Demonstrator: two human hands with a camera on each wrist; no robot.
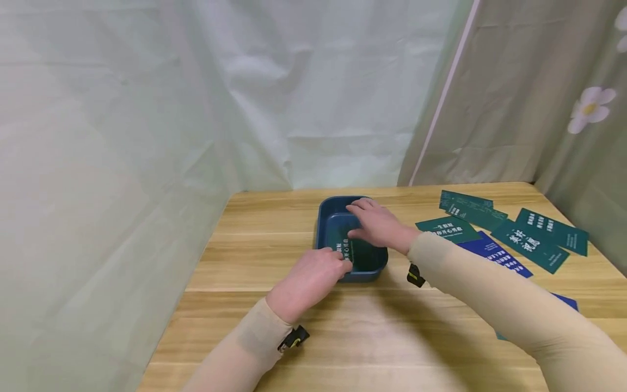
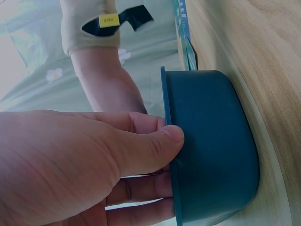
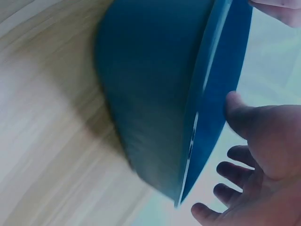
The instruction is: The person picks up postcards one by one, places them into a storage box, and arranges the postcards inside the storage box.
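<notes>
A dark blue plastic bin [image 1: 360, 276] stands on the wooden table, with a dark green card [image 1: 360, 255] bearing white writing inside it. My left hand [image 1: 313, 272] grips the bin's near-left rim; in the left wrist view its thumb [image 2: 173, 134] lies outside the wall and the other fingers reach over the rim. Over the bin's right side is my right hand [image 1: 377, 222], its fingers spread and slightly bent. In the right wrist view nothing shows in the right hand [image 3: 263, 155]; whether its thumb touches the bin's inside cannot be told.
Several green cards [image 1: 529, 245] and a blue card [image 1: 495, 255] lie scattered and overlapping on the table's right side. Part of another blue card [image 1: 567, 301] shows beyond the right forearm. Pale curtains [image 1: 343, 109] hang behind the table [image 1: 245, 245].
</notes>
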